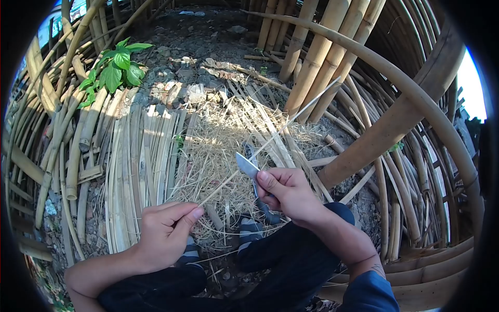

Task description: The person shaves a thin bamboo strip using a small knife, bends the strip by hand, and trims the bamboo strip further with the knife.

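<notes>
My left hand [166,226] pinches the near end of a thin bamboo strip [217,190] between thumb and fingers. From there the strip slants up and away to the right, past the knife. The knife [247,166] is in my closed right hand [288,190], my thumb lying along the base of its blade. Its broad grey blade points up and left and overlaps the strip in this view. Below the right hand, a dark curved thing shows against the shavings, partly hidden. A pile of pale shavings [208,151] covers the ground beyond my hands.
Split bamboo slats [140,161] lie side by side on the left. Thick bamboo poles [325,57] stand at the back right, and a large pole [384,130] slants close to my right arm. A leafy green plant [117,67] grows at the upper left. My feet are below my hands.
</notes>
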